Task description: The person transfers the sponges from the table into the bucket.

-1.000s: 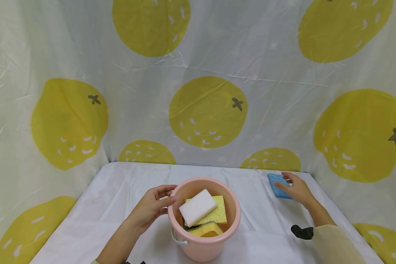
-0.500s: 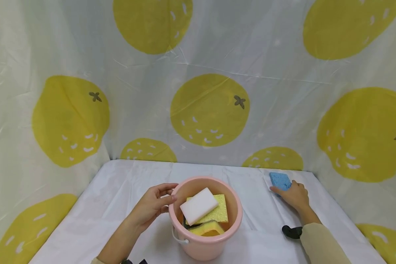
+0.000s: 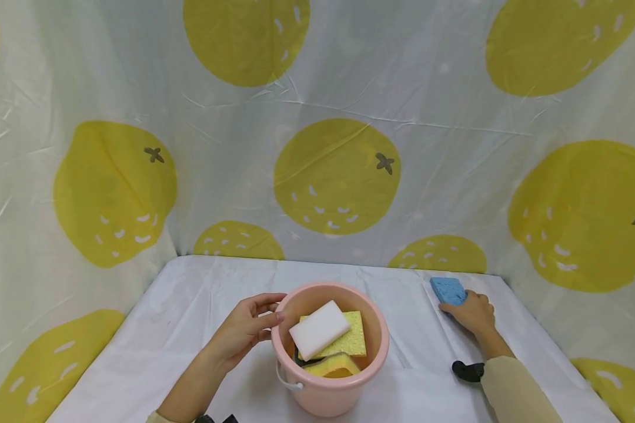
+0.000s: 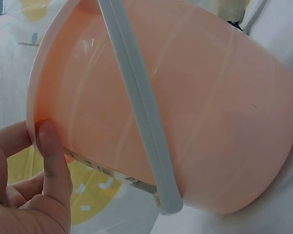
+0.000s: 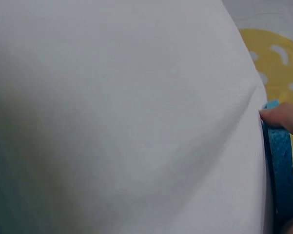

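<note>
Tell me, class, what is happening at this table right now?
A person's left hand holds the rim of a pink bucket that contains a white sponge on top of yellow sponges. The right hand grips a blue sponge lying on the white table, to the bucket's right.

Your bucket [image 3: 329, 376] stands on the table [image 3: 190, 305] before you, near its front edge, with sponges [image 3: 328, 341] stacked inside. Your left hand [image 3: 243, 330] sits against its left rim. Well to the right, your right hand [image 3: 473, 312] lies on another sponge [image 3: 447, 289], near the backdrop [image 3: 317, 117].
</note>
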